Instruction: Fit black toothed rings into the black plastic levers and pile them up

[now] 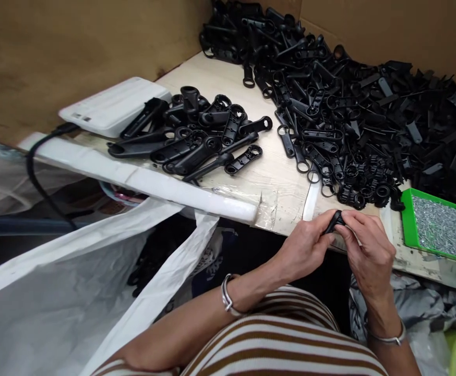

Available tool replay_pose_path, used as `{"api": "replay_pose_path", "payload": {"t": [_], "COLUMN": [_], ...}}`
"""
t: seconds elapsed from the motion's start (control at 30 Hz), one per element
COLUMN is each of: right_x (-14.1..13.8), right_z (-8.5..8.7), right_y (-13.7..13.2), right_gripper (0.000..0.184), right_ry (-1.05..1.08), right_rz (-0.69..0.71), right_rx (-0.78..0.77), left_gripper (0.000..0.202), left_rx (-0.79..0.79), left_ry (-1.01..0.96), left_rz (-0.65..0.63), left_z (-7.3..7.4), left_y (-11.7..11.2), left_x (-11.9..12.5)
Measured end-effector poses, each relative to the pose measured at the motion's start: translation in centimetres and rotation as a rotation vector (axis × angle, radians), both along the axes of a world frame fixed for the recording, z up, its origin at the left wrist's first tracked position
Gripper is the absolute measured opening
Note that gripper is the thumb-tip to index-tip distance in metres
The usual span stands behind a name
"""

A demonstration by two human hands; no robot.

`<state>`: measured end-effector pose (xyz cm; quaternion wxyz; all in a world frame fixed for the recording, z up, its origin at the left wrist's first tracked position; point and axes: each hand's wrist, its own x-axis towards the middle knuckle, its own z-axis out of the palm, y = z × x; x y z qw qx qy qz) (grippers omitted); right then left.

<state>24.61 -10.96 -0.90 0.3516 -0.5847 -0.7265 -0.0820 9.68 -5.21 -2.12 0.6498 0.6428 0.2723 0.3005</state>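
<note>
Small black plastic part (pixel 333 222) is pinched right in the fingertips, left end held by the left hand (pixel 303 244), right end by the right hand (pixel 371 246), fingers pretty narrow.

Black cable (pixel 30 168) plugged into white box (pixel 112 104)

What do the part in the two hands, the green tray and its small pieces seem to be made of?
Held part: probably plastic, black with a faint sheen, though largely covered. Green tray: likely plastic too, evenly coloured, with smooth thin walls. Small pieces: apparently metal, silvery and bright; whether plated, I cannot tell.
</note>
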Motion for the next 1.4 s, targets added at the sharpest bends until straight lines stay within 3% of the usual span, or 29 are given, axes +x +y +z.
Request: {"api": "replay_pose_path", "payload": {"t": [0.13,0.27,0.37,0.47,0.57,0.67,0.8,0.9,0.97,1.07,1.17,1.23,1.3,1.4], "right_x": [-0.3,-0.3,0.5,1.5,1.5,0.2,-1.9,-2.1,-1.6,-1.0,-1.0,-1.1,-1.0,-0.4], "right_z": [-0.2,-0.4,-0.1,0.2,0.2,0.0,0.0,0.4,0.7,0.8,0.5,0.3,0.2,0.8], "right_y": [0.2,0.1,-0.4,-1.0,-1.1,-0.8,0.2,1.4,2.4,3.9,5.2,5.8,6.0,5.5], "right_gripper": [0.025,0.021,0.017,0.026,0.038,0.037,0.04,0.039,0.039,0.037,0.031,0.026,0.022,0.022], "right_ry": [0.067,0.265,0.487,0.66,0.723,0.717,0.67,0.592,0.462,0.052,-0.373,-0.507,-0.508,-0.248], "right_rz": [-0.034,-0.08,-0.064,-0.046,-0.028,-0.05,-0.124,-0.059,-0.041,-0.13,-0.264,-0.321,-0.326,-0.233], "right_rx": [-0.012,-0.075,-0.207,-0.35,-0.507,-0.6,-0.565,-0.541,-0.524,-0.485,-0.507,-0.517,-0.485,-0.363], "left_gripper": [0.039,0.035,0.027,0.024,0.033,0.039,0.039,0.037,0.037,0.036,0.031,0.029,0.033,0.038], "left_rx": [0.127,0.111,0.086,0.085,0.076,0.113,0.272,0.512,0.727,0.957,0.982,0.928,0.875,0.914], "left_ry": [0.085,0.066,0.055,0.086,0.078,0.098,0.196,0.282,0.4,0.688,0.949,1.023,1.006,0.907], "left_rz": [0.013,0.038,0.067,0.086,0.049,0.039,0.097,0.135,0.246,0.513,0.622,0.621,0.631,0.644], "left_z": [0.4,0.5,0.8,1.2,1.2,0.8,0.6,1.3,1.8,1.7,0.9,0.3,0.2,0.9], "left_y": [-0.3,-0.6,-0.3,0.1,0.0,-0.3,-0.2,0.8,2.0,4.6,7.4,8.8,9.5,8.9], "left_x": [-0.1,0.1,-0.1,-0.7,-1.1,-1.2,-1.7,-2.9,-4.3,-6.7,-9.1,-10.3,-10.9,-10.1]}}
